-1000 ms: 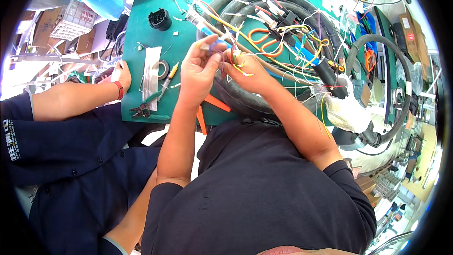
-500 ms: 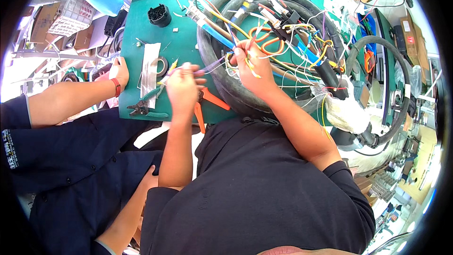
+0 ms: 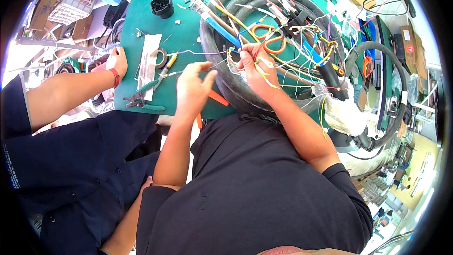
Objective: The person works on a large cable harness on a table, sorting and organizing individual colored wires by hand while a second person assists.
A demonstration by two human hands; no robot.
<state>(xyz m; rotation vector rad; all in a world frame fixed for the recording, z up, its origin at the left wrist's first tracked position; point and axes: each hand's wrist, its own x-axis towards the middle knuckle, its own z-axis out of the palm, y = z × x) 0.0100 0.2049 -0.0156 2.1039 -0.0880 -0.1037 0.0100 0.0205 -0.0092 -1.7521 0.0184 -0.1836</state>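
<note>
My right hand (image 3: 258, 73) pinches a bunch of thin coloured wires, with yellow-green ends hanging past its palm. Beside it a thick cable's blue and brown cores (image 3: 214, 24) run up to stripped ends. My left hand (image 3: 193, 87) is over the table's near edge, thumb and forefinger apart, just left of the black cable coil (image 3: 207, 42). A thin wire end shows close to its fingertips; I see nothing gripped. Above it a purple wire (image 3: 200, 53) stretches across the table. Orange-handled scissors (image 3: 269, 40) lie among the wires inside the coil.
Left of my left hand are green-handled pliers (image 3: 146, 101), a tape roll (image 3: 161, 58), a yellow-handled tool (image 3: 171, 60) and a clear strip (image 3: 150, 56). A black round connector (image 3: 162, 6) stands farther back. A co-worker's hand (image 3: 118, 62) rests at the table's left edge.
My left hand has opened and moved slightly right, from blurred motion to a spread thumb and forefinger. The purple wire now lies apart from it. My right hand keeps its pinch.
</note>
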